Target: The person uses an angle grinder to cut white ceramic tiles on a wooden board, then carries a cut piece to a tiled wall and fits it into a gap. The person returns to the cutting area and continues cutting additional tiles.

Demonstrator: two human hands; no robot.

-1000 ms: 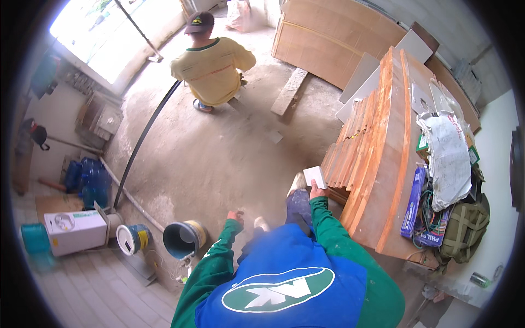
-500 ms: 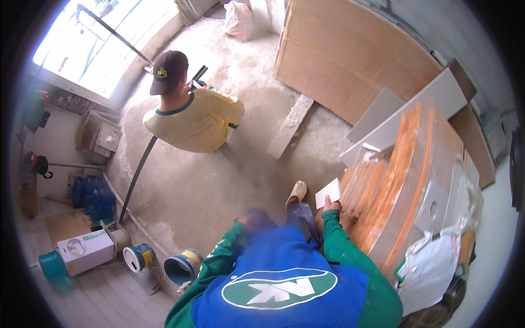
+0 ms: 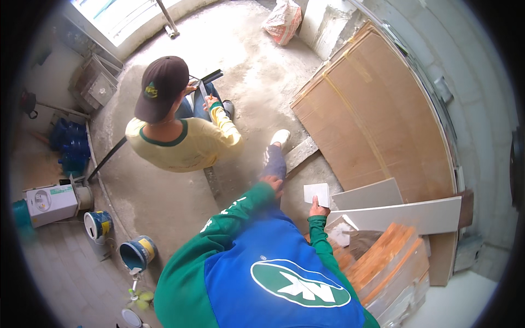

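Note:
My right hand (image 3: 318,208) grips a small flat white square piece (image 3: 317,191) by its near edge, thumb on top. What the piece is made of I cannot tell. My left hand (image 3: 272,184) rests on my leg (image 3: 274,163), its fingers lying over the grey trouser cloth, with nothing seen in it. Ahead and to the left, a co-worker in a pale yellow shirt (image 3: 183,143) and dark cap sits low. That person's hands hold a dark metal bar (image 3: 213,76) and a light flat strip (image 3: 203,89).
Large brown boards (image 3: 377,109) lean along the right wall. A long pale panel (image 3: 402,214) and a stack of orange-brown wood pieces (image 3: 383,257) lie at my right. Two paint buckets (image 3: 138,254) stand at left, near a white box (image 3: 53,205). A sack (image 3: 283,23) stands far ahead.
My view has turned right and I have stepped forward, one foot now farther ahead. The white piece has moved off the wood stack, still in my right hand. My left hand now shows on my leg.

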